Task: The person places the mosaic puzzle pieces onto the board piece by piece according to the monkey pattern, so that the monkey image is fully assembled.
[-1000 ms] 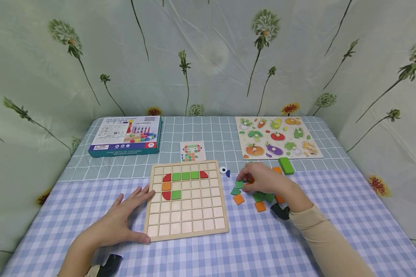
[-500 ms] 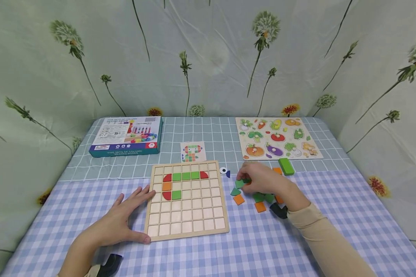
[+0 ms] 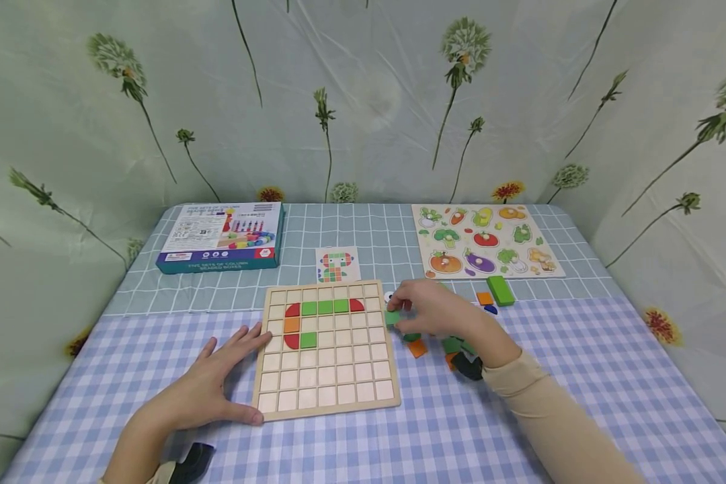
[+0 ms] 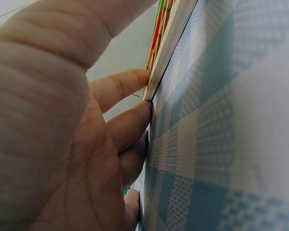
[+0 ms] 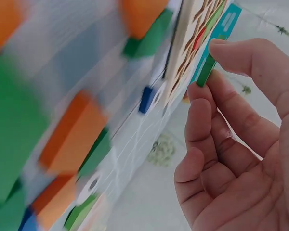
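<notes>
A wooden grid board (image 3: 308,381) lies on the cloth, with red quarter-round tiles, green square tiles (image 3: 325,307) and an orange square tile (image 3: 292,325) set in its upper left and top cells. My left hand (image 3: 208,386) rests against its left side, fingers spread, fingertips at the edge and thumb by the near corner. Between thumb and forefinger my right hand (image 3: 441,312) pinches a green tile (image 5: 205,71), held just off the board's right edge. Beneath that hand lie loose green and orange tiles (image 3: 417,348), partly hidden by it.
A small pattern card (image 3: 337,264) lies behind the board. Farther back are a boxed bead set (image 3: 220,238) at left and a vegetable puzzle board (image 3: 490,242) at right. A bright green block (image 3: 499,290) sits near the puzzle's front edge.
My right hand has come left out of the loose tiles to the board's right side, carrying the green tile. A blue piece now shows behind it. The left hand has stayed put.
</notes>
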{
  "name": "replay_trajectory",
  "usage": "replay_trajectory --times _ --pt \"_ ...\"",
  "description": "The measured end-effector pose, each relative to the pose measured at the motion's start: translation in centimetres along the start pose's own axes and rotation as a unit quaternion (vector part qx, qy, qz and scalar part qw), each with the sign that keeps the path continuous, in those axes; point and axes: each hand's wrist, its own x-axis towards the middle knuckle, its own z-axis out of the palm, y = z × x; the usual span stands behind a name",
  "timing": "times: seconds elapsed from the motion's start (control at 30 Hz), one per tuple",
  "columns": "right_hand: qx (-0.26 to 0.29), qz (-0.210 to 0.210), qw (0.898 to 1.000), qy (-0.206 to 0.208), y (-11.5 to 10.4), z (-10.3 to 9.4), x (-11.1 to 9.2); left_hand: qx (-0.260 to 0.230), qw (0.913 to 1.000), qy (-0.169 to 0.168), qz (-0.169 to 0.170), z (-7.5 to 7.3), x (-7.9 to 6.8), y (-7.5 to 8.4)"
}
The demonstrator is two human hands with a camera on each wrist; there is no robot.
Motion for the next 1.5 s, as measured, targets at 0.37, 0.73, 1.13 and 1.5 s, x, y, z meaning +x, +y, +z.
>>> replay_trajectory --times 0.37,0.73,1.13,1.5 --pt "0.002 -0.049 0.999 -0.021 -3.4 1.5 2.7 0.001 1.0 0.002 0.004 -0.1 0.0 0.1" --pt "-0.01 -0.072 0.996 -0.043 -4.8 3.3 4.7 -0.001 1.0 0.001 0.007 -0.1 0.0 0.1" --pt "-0.012 -0.072 0.996 -0.053 -5.2 3.8 5.0 -0.003 1.0 0.002 0.002 -0.1 0.0 0.3" --pt "-0.018 -0.067 0.996 -0.055 -5.3 3.9 5.1 -0.002 1.0 0.003 0.002 -0.1 0.0 0.3"
